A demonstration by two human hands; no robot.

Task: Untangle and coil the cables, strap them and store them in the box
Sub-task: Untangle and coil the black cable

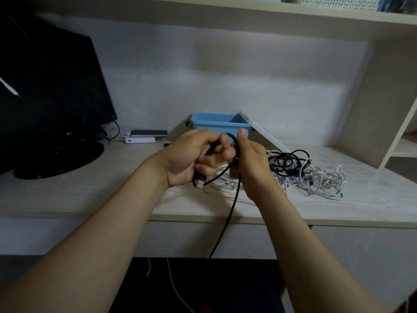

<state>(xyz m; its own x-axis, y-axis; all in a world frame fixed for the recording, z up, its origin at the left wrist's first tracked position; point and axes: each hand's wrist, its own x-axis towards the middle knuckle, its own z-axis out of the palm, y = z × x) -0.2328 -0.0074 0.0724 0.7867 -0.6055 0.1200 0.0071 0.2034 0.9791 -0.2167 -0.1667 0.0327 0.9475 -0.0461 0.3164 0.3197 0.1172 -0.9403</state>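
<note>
The black cable [230, 213] is gripped in the curled left hand [185, 159] and pinched by the right hand [252, 163]; the inside of the blue box [214, 125] is hidden.

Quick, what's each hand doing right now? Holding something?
Left hand: closed around loops of the thin black USB cable.
Right hand: closed on the same cable, right beside the left.

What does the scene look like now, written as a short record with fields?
left hand: grips loops of the black cable, plug end sticking out below
right hand: holds the same cable, which hangs past the desk edge
pile: black and white cables tangled on the desk, right of the hands
box: blue, open, behind the hands
lid: white, leaning against the box
straps: none visible
</note>
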